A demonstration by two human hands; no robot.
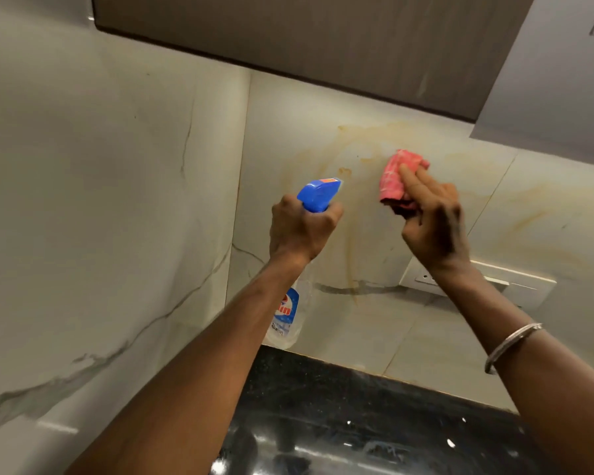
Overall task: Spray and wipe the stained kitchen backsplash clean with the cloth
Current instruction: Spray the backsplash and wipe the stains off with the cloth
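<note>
Closest to the lens are my two arms: the left forearm rises from the bottom edge, and the right forearm, with a thin bangle round it, comes in from the right. My left hand is wrapped tight round the neck of the spray bottle, blue nozzle aimed at the wall and clear body hanging below the wrist. My right hand lays nearly straight fingers over the bunched pink cloth and presses it onto the backsplash. I cannot tell whether the thumb pinches a fold. The cloth sits inside the orange-brown stain, which loops above it and runs down in streaks between the hands.

I judge this to be the wiping step. I would keep the pressure flat, work in overlapping strokes from the top of the ring downward, and turn the cloth to a fresh face once it loads up.

Room is tight above, where the upper cabinet overhangs just over the stain, and to the left at the corner with the side wall. A switch plate lies below my right wrist, so I would keep spray and wet cloth off it. Open tile runs rightward, with fainter smears, down to the black countertop.
</note>
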